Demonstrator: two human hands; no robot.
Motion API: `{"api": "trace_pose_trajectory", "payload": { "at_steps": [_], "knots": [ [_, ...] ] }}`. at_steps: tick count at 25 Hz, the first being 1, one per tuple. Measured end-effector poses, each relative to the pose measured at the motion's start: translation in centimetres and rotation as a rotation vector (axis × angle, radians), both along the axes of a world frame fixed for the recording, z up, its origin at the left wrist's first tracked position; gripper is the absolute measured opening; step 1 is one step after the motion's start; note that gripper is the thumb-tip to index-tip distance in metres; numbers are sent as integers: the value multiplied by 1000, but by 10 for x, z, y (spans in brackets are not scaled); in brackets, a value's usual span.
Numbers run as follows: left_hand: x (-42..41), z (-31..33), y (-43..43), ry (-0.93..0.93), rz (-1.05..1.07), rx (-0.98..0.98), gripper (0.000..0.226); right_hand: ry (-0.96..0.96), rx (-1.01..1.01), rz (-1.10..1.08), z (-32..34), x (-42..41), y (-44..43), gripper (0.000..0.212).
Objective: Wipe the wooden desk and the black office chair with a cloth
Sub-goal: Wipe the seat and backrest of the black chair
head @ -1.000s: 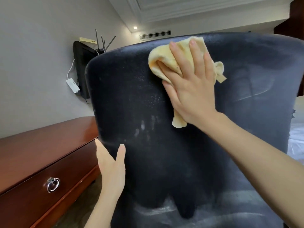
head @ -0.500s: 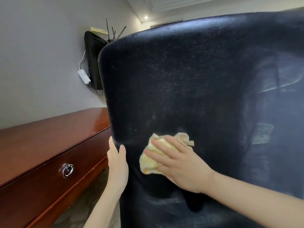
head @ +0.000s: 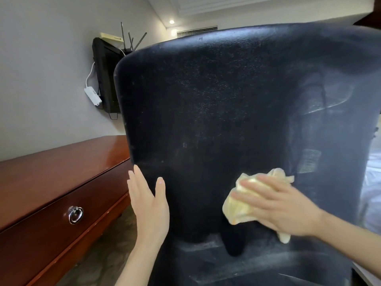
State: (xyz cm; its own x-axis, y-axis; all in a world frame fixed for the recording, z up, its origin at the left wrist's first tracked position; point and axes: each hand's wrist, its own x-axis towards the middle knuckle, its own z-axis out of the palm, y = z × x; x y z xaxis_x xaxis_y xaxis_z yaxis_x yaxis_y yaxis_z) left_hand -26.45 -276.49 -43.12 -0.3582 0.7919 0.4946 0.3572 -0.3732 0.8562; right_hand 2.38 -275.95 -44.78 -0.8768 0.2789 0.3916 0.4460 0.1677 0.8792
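The black office chair (head: 216,104) fills most of the view, its backrest facing me. My right hand (head: 282,205) presses a crumpled yellow cloth (head: 240,209) flat against the lower right part of the backrest, fingers straight and spread over it. My left hand (head: 148,205) rests with straight fingers on the chair's left edge, thumb on the front face. The glossy reddish wooden desk (head: 61,168) stands to the left, with a drawer and a metal ring pull (head: 75,214).
A black wall-mounted TV (head: 105,79) with a router (head: 123,41) on top hangs behind the chair. A white power adapter (head: 92,96) dangles on the grey wall. Patterned carpet (head: 103,254) lies between the desk and the chair.
My right hand swept the cloth from the top of the backrest down to its lower part, then to the right. My left hand stayed on the chair's left edge.
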Motion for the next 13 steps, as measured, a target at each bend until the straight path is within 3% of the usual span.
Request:
{"api": "trace_pose_trajectory", "payload": {
  "at_steps": [9, 13],
  "knots": [
    [64, 10, -27, 255, -98, 282, 67, 892, 290, -39, 124, 83, -24, 39],
    [100, 14, -37, 242, -198, 315, 65, 1005, 279, 94, 163, 60, -26, 39]
  ]
}}
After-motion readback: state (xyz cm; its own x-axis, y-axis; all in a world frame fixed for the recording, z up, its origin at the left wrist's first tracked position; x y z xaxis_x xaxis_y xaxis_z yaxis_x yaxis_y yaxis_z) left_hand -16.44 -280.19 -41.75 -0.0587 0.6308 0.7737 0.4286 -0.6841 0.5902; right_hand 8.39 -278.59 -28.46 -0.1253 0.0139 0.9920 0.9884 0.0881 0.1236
